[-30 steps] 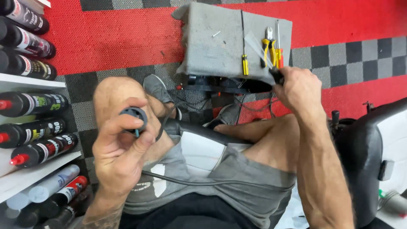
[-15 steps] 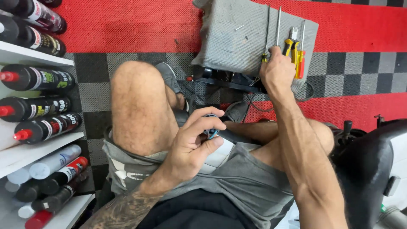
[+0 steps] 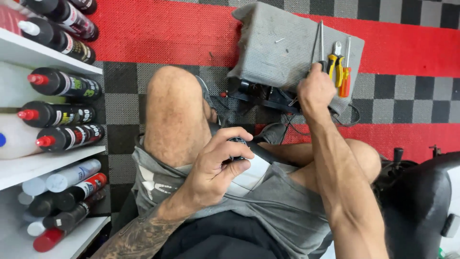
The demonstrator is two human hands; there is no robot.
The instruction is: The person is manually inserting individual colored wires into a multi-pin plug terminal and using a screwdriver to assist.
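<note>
Head view, looking down on a seated person in grey shorts above a floor of red and grey-checkered tiles. At the left edge, white shelves hold rows of black bottles with red caps lying on their sides. Ahead of the knees, a grey cloth is draped over a dark boxy object, with black cables trailing beneath it. The left hand rests over the lap, fingers curled tight around a small round black part, mostly hidden by the grip. The right hand reaches forward to the cloth, fingers closed on the dark handle of a thin metal tool lying there. Just beside it lie yellow-handled pliers and an orange-handled screwdriver.
</note>
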